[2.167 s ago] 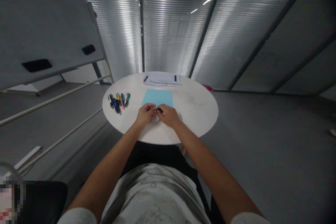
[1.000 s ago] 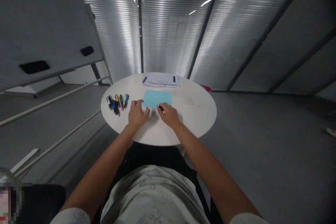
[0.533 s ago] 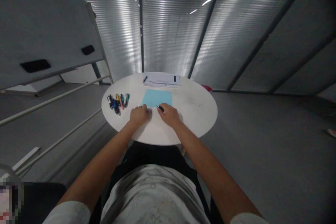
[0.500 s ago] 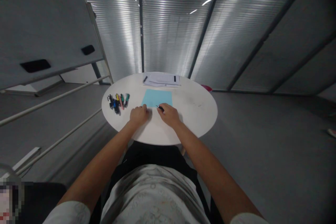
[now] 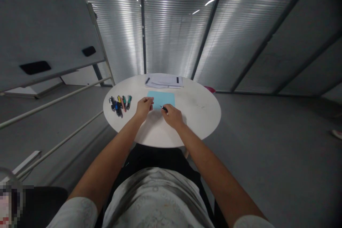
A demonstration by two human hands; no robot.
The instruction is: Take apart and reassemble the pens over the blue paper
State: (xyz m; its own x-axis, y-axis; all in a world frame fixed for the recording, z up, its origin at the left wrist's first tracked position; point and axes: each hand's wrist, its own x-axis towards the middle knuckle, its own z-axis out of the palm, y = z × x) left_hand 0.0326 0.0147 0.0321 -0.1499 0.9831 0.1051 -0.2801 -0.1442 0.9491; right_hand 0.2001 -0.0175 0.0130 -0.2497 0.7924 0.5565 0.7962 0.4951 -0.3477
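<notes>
A light blue sheet of paper [image 5: 164, 98] lies on the white round table [image 5: 197, 114] in front of me. My right hand [image 5: 173, 117] is closed around a dark pen [image 5: 165, 109], whose thin tip points left over the sheet's near edge. At the left side of the sheet is my left hand [image 5: 144, 107], its fingers curled and pinched together. Whatever it holds, if anything, is too small or hidden to tell. The left hand covers the sheet's near left corner.
Several pens and markers [image 5: 119, 106] lie in a cluster at the table's left. White papers [image 5: 164, 80] are stacked at the far edge, a dark pen [image 5: 147, 80] on their left side. A whiteboard stand [image 5: 56, 103] is at the left.
My left hand has moved forward and slightly right over the blue sheet's left side and has turned, with its fingertips pinched. My right hand with the pen has barely shifted.
</notes>
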